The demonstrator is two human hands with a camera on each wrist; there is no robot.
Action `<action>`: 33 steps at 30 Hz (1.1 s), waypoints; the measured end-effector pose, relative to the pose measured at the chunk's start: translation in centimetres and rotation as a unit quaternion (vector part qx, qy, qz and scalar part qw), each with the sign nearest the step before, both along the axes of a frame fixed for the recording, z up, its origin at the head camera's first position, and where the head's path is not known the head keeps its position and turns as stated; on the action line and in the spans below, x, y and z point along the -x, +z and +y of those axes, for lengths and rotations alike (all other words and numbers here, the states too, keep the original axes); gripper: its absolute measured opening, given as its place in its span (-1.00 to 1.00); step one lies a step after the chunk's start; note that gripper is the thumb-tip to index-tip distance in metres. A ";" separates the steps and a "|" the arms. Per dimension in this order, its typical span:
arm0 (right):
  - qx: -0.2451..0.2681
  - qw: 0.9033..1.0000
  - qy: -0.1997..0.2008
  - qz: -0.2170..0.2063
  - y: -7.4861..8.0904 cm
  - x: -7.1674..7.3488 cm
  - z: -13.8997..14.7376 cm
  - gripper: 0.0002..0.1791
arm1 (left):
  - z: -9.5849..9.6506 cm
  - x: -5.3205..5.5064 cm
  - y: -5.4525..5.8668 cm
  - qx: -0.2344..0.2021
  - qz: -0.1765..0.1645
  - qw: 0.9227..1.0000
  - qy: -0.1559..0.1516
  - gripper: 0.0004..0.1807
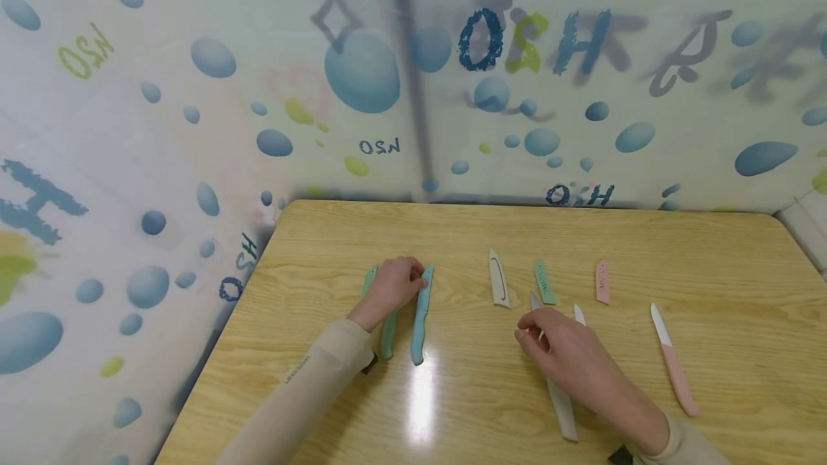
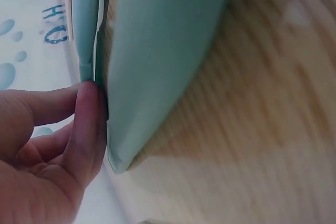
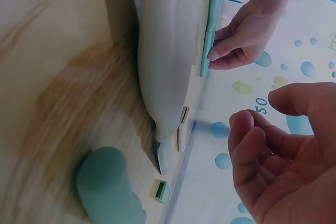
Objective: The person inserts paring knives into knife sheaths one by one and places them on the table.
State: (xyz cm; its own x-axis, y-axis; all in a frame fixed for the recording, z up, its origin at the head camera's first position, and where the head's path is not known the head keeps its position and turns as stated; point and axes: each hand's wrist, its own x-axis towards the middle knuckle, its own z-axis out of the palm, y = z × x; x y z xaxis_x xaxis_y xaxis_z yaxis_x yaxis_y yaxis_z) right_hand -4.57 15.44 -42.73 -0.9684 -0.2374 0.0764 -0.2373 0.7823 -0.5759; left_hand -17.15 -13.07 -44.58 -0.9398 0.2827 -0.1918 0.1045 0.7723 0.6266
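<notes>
Right sleeve [image 1: 694,443] was nearest. Right hand [image 1: 571,354] hung over white knife [image 1: 562,411], fingers loosely bent, nothing held. Right of white knife lay pink knife [image 1: 678,380]. Left of white knife, left hand [image 1: 390,285] pinched far end of blue knife [image 1: 419,332], beside green knife [image 1: 388,339]. Near white knife tip and beyond lay white sheath [image 1: 498,280], green sheath [image 1: 544,281], pink sheath [image 1: 602,281].

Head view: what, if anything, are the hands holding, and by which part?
Left hand pinches the blue knife by its sheath; right hand holds nothing.
</notes>
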 end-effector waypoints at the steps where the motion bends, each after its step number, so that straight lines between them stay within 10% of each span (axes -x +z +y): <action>1: 0.000 1.000 0.000 0.000 0.0 0.0 0.0 -0.92 | 0.0 0.0 0.1 0.001 -0.001 1.000 0.001 -0.77; 7: 0.000 1.000 0.000 -0.015 0.1 0.1 0.4 -0.90 | 0.1 -0.1 0.3 0.000 0.003 1.000 0.002 -0.77; 17: 0.006 1.000 -0.025 -0.006 0.3 0.0 2.2 -0.83 | 0.4 -0.7 0.9 0.007 0.111 0.994 -0.007 -0.81; 33: -0.005 0.999 -0.047 -0.004 1.2 0.6 5.4 -0.70 | 5.4 -0.4 2.6 -0.071 0.040 0.995 -0.048 -0.68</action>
State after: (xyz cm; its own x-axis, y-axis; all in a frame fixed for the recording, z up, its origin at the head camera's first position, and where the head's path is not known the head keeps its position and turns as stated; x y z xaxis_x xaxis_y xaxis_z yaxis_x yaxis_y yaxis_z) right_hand -5.17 20.85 -41.53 -0.9871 -0.1457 0.0668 -0.1576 0.8066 -0.5696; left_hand -16.71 -7.66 -41.99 -0.9175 0.3919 -0.0683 0.2286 0.6600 0.7157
